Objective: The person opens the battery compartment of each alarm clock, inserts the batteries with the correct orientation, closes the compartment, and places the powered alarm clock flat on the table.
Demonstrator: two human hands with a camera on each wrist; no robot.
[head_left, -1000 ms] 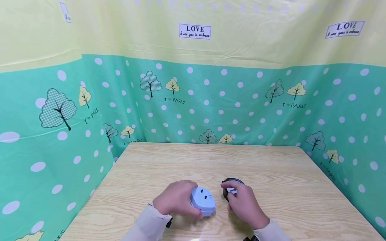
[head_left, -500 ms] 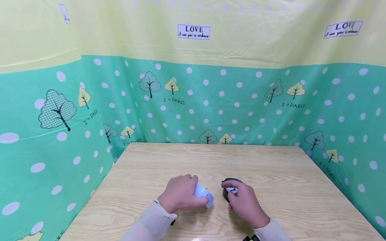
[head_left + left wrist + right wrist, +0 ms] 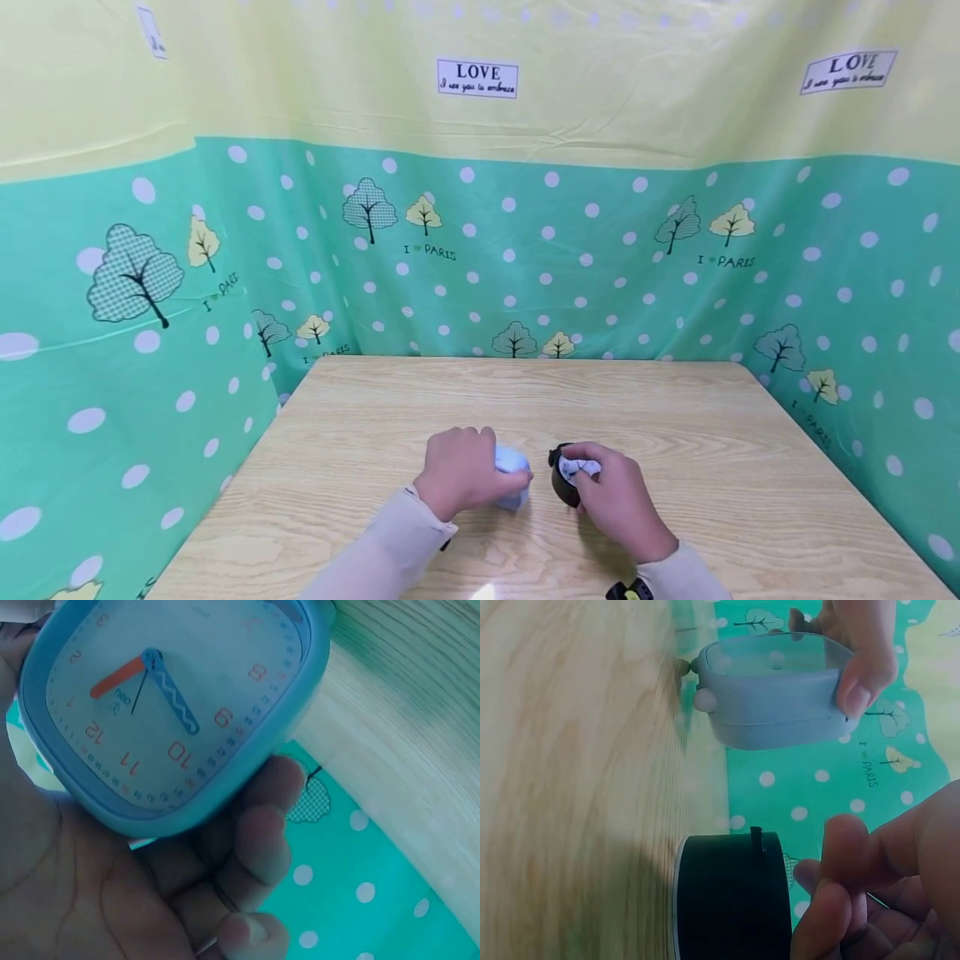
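Observation:
My left hand [image 3: 465, 473] grips a light blue alarm clock [image 3: 187, 712] by its sides. Its white face, with orange and blue hands, shows upside down in the left wrist view. Seen from the right wrist, the clock [image 3: 772, 705] has small round feet pointing towards the table. To its right, my right hand [image 3: 618, 500] is over a round black case [image 3: 731, 896] with a pale, marked top. Its thumb and forefinger are bent close to each other near the case's upper edge; I cannot tell whether they pinch it.
Both hands work over the near middle of a light wood-grain table [image 3: 420, 400]. A green and yellow curtain [image 3: 480, 208] with dots and trees hangs behind it and along both sides. A dark wristband [image 3: 630, 590] sits at the right sleeve.
The left hand has moved slightly forward and right, turning the clock so its back with two black knobs no longer shows. The black case is tilted a little more; the right hand stays over it.

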